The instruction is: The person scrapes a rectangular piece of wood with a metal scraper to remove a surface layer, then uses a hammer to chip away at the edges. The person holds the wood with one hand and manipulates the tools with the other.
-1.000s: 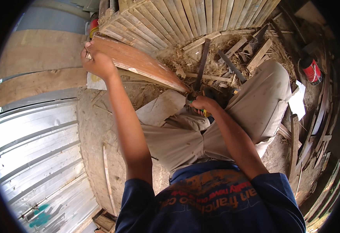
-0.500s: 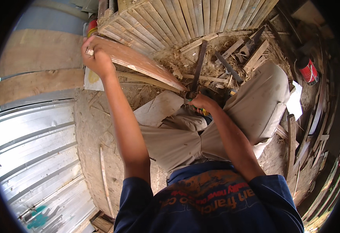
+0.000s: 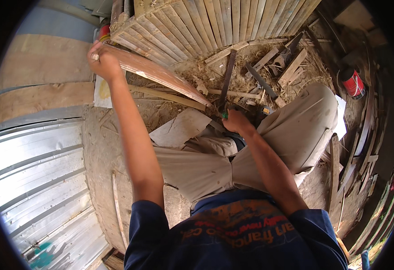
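Observation:
A long reddish-brown wooden board (image 3: 154, 72) slants across in front of me, its near edge pale and worn. My left hand (image 3: 104, 62) is closed around its far left end. Beside the board's lower right end, my right hand (image 3: 238, 121) is closed on a tool with a green handle (image 3: 225, 115). The rest of that tool is mostly hidden, so its kind cannot be made out. A dark flat strip (image 3: 228, 76) lies just beyond my right hand. Below the board, a pale flat sheet (image 3: 181, 128) rests by my folded legs.
A slatted wooden structure (image 3: 197, 27) stands at the far side. Shavings and wood offcuts (image 3: 291, 67) litter the ground, with a dark flat bar (image 3: 262, 81) among them. A red can (image 3: 353, 83) is at the right; corrugated metal sheeting (image 3: 39, 162) lines the left.
My right hand has moved slightly right, away from the board's end. My left hand still holds the board, and the whole view has shifted a little.

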Available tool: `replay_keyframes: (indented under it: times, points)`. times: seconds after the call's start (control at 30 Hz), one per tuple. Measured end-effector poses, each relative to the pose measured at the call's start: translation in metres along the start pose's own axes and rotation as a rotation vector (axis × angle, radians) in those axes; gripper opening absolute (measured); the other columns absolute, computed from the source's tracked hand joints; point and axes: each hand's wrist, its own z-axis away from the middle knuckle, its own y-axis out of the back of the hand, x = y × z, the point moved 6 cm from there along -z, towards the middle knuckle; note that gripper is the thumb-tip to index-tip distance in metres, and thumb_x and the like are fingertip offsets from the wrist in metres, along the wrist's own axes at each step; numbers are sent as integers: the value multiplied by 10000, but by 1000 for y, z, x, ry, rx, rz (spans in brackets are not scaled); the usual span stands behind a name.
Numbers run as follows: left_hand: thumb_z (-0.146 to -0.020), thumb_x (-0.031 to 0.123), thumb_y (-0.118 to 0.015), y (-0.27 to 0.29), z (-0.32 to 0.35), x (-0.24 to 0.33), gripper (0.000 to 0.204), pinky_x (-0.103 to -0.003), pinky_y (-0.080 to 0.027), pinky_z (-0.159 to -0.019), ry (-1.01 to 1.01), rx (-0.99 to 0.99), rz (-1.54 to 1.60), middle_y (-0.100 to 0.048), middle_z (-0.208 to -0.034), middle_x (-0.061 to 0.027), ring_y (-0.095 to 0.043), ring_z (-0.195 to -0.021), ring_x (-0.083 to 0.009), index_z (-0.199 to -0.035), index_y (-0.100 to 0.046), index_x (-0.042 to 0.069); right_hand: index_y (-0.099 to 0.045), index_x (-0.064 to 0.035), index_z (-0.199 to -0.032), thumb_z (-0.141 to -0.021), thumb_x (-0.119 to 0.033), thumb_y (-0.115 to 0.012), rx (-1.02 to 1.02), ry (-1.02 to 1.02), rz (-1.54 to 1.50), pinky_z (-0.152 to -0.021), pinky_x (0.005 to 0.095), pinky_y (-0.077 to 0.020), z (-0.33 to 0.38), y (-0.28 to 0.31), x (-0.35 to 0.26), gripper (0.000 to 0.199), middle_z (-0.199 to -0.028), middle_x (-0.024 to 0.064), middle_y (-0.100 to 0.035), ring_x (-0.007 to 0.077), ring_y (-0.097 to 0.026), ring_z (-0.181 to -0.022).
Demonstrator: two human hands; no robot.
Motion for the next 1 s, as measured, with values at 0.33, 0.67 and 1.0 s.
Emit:
replay_keyframes:
  times: [0.33, 0.67, 1.0]
  points:
    - [-811, -84, -447, -1, 18, 10, 188, -360, -458, -997, -86, -35, 74, -651, -1159, -191, -612, -1066, -264, -927, -592, -59, -679, 82, -813, -933, -304, -629, -342, 7, -207, -640, 448, -540, -3, -21, -11, 407, -777, 169, -710, 267, -664, -609]
    - [-801, -113, -418, 4, 36, 22, 192, -391, -401, -1073, -53, -64, 94, -628, -1230, -190, -576, -1168, -285, -907, -557, -33, -683, 99, -961, -940, -273, -654, -382, -124, -294, -542, 398, -514, -9, -26, -12, 374, -813, 143, -721, 214, -639, -577]
    - [-788, -129, -426, 7, 52, 31, 197, -406, -375, -1101, -107, -157, 101, -611, -1280, -189, -552, -1250, -309, -900, -540, -15, -689, 77, -748, -930, -251, -623, -365, -119, -249, -681, 407, -547, -9, -19, -13, 382, -717, 172, -702, 254, -674, -623]
